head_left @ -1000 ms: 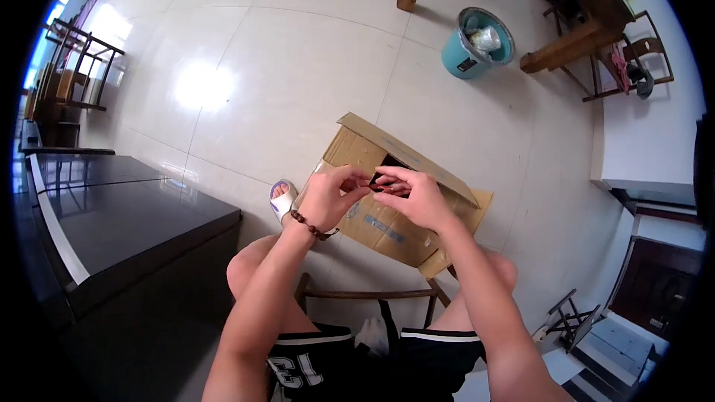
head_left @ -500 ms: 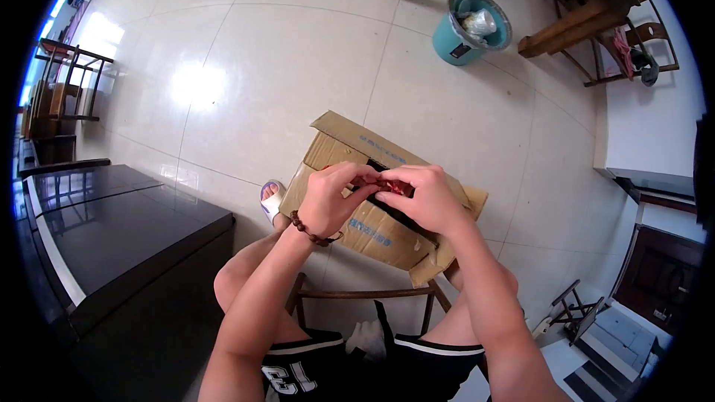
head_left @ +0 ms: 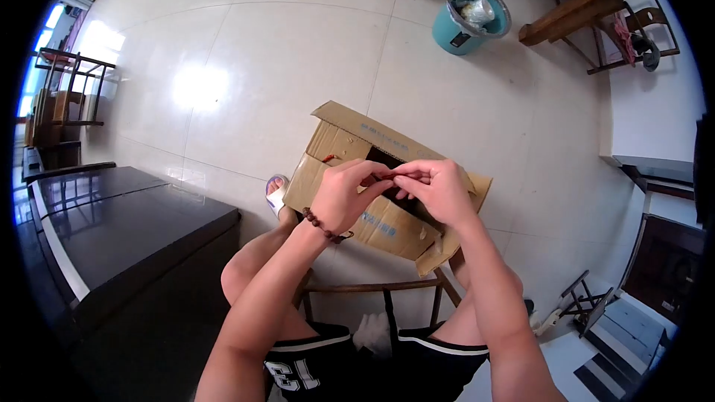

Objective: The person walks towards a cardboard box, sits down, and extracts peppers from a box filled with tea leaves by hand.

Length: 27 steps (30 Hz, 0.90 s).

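Box [head_left: 316, 182] on floor [head_left: 283, 67]; bin [head_left: 456, 36] beyond box, to right (cup [head_left: 477, 11] inside); cabinet [head_left: 138, 216] left.

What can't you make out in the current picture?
All in the head view:
- Small red item: mostly hidden by fingers of left hand and right hand.
- Brown cardboard box: interior hidden by flaps, hands, shadow.
- Blue print: too small.
- Glossy black furniture: cut off by dark left edge.

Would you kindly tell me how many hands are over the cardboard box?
2: the left hand and the right hand, side by side above the box, their fingertips meeting at a small red item. No other hand shows.
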Available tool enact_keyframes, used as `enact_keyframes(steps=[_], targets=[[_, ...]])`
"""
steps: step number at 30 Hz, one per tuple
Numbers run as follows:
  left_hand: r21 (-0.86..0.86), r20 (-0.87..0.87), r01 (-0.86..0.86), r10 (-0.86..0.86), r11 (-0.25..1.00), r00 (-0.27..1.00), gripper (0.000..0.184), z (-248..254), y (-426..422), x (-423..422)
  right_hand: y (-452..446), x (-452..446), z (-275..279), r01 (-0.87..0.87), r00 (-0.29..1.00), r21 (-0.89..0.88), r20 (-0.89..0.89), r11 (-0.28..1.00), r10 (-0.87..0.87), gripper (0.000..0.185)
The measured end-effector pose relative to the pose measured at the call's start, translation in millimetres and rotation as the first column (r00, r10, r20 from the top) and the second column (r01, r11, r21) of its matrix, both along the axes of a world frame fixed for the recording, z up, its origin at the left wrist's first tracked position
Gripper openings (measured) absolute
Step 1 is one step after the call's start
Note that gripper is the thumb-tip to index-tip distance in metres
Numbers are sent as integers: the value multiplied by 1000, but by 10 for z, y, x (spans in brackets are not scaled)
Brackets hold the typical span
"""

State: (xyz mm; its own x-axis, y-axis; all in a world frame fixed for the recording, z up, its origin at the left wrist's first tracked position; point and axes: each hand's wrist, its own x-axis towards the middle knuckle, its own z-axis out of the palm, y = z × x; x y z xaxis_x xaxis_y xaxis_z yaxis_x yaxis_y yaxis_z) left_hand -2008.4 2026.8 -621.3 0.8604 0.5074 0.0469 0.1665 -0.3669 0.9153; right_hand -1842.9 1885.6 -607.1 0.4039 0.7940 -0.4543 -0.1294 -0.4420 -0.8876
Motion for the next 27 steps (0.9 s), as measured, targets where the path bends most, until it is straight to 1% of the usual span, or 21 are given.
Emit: enact_keyframes(steps=[1,2,3,4,5,7,9,11,12,13,15,18,19,20,21,22,23,24,25,26,27], targets=[[-62,-75,8,-12,998,997,21,5,-29,5,-34,2,-15,1,999,-18,48,1000,0,18],[-123,-145,9,-27,992,989,20,4,-53,11,-50,7,-11,-6,999,-13,46,1000,7,18],[-184,-181,-2,-32,983,983,18,-9,-75,6,-52,21,-4,-30,994,-49,100,998,35,18],[-178,-181,-18,-15,984,983,18,-34,-90,-4,-34,32,5,-56,986,-85,152,995,68,18],[-181,-203,-20,-18,983,979,20,-67,-103,-20,-15,32,10,-73,985,-79,150,994,84,18],[-176,-226,-43,2,983,974,22,-122,-88,-59,70,39,1,-113,973,-133,185,985,137,16],[-137,-165,-76,53,988,985,28,-173,-134,-136,152,16,50,-158,962,-155,200,975,187,15],[-139,-163,-140,117,980,980,30,-227,-186,-220,222,-41,60,-189,950,-179,217,966,226,15],[-143,-155,-186,164,972,974,32,-255,-217,-248,235,-76,55,-204,958,-157,173,966,230,15],[-148,-155,-188,165,971,974,32,-281,-229,-282,238,-112,41,-214,964,-135,129,967,232,16],[-144,-44,-167,162,976,986,31,-324,-254,-347,223,-163,10,-215,967,-138,106,967,231,15],[-184,-13,-159,160,970,987,24,-287,-293,-368,142,-192,-9,-206,974,-131,70,970,216,16],[-185,-6,-139,141,973,990,24,-275,-295,-352,120,-199,8,-183,982,-132,16,974,187,16],[-138,13,-131,134,982,991,22,-262,-306,-335,89,-193,28,-159,987,-133,-36,978,156,17],[-93,34,-126,130,988,991,19,-252,-312,-308,56,-173,36,-141,990,-133,-28,981,138,17],[-93,43,-112,117,989,992,19,-236,-315,-274,23,-147,32,-116,992,-117,-71,986,108,17],[-39,32,-99,100,994,994,18,-214,-314,-249,-5,-125,17,-94,990,-101,-117,990,81,17],[17,18,-88,87,996,996,16,-197,-307,-224,-29,-93,-15,-87,991,-101,-113,991,75,17],[16,18,-87,86,996,996,16,-173,-301,-192,-56,-56,-57,-72,985,-91,-164,993,57,16],[78,8,-92,92,993,996,15,-149,-302,-165,-77,-44,-95,-60,975,-84,-219,995,40,16],[136,-2,-97,98,986,995,15,-145,-315,-151,-90,-45,-88,-61,974,-90,-224,994,40,16]])
